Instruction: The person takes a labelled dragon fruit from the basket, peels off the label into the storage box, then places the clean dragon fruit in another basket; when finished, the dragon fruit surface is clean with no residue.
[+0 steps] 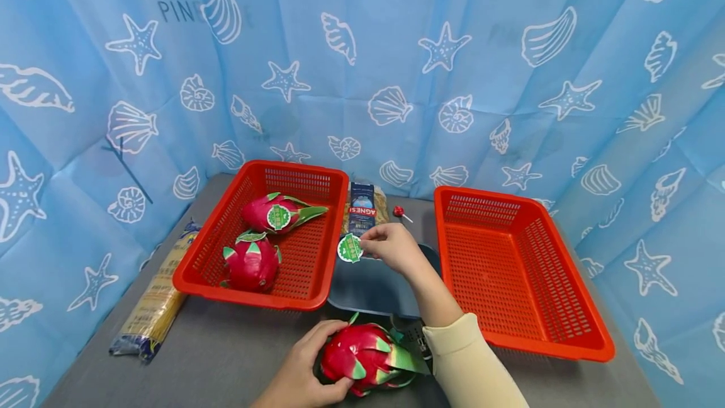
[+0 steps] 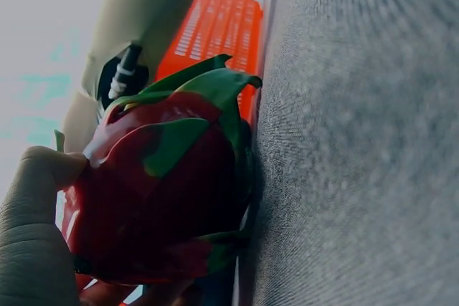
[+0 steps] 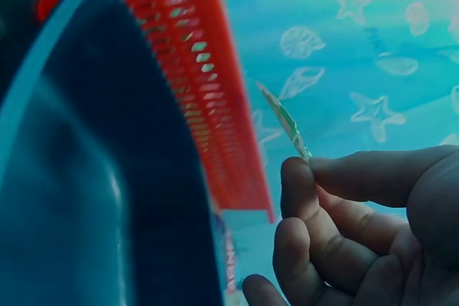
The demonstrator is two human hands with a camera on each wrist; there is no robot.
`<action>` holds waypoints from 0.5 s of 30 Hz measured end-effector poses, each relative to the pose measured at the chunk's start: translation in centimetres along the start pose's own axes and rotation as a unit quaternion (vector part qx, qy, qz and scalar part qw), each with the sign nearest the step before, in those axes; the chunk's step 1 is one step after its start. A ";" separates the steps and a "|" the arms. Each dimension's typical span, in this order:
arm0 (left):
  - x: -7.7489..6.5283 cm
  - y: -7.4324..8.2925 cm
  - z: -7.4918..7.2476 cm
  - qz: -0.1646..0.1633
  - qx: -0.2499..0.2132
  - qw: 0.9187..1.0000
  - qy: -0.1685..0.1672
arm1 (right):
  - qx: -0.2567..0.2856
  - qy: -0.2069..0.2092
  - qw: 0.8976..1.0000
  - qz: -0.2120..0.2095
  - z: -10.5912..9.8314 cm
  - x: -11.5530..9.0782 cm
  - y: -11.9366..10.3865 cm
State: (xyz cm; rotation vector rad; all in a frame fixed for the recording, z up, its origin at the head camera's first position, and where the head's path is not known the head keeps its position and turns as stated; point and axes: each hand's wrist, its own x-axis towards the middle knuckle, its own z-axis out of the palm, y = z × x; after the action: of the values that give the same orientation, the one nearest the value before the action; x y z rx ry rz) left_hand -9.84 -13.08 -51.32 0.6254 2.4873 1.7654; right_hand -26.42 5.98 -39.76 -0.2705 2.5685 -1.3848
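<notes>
A red dragon fruit (image 1: 362, 355) with green leaf tips lies at the table's near edge, gripped by my left hand (image 1: 310, 367), thumb and fingers spread around its left side. In the left wrist view the dragon fruit (image 2: 165, 184) shows close up, the thumb on its skin. My right hand (image 1: 393, 248) pinches a round green-and-white sticker (image 1: 350, 249) between thumb and index finger, above a dark blue-grey tray (image 1: 368, 288). Seen edge-on in the right wrist view, the sticker (image 3: 285, 120) stands up from the fingertips.
The left red basket (image 1: 306, 263) holds two dragon fruits (image 1: 252, 263) with green stickers. A second red basket (image 1: 487, 269) stands on the right. Behind the tray lie an Agnesi pasta bag (image 1: 362, 206) and a red lollipop (image 1: 399, 211). A spaghetti pack (image 1: 155, 301) lies at far left.
</notes>
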 end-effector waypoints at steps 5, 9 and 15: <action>0.0 0.0 0.0 -0.012 0.000 1.000 -0.003 | -0.016 -0.025 1.000 0.012 0.4 1.3 0.8; 0.0 -0.2 0.0 0.000 0.007 1.000 -0.002 | -0.024 -0.046 0.999 0.019 0.8 1.9 1.2; 0.1 -0.1 -0.2 0.002 0.010 1.000 -0.006 | -0.047 -0.078 0.995 0.033 1.5 2.5 1.9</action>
State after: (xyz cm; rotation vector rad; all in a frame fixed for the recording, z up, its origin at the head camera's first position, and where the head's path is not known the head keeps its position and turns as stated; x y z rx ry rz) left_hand -9.98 -13.27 -51.36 0.6401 2.5012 1.7358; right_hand -28.52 5.19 -42.36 -0.2933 2.4943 -1.1731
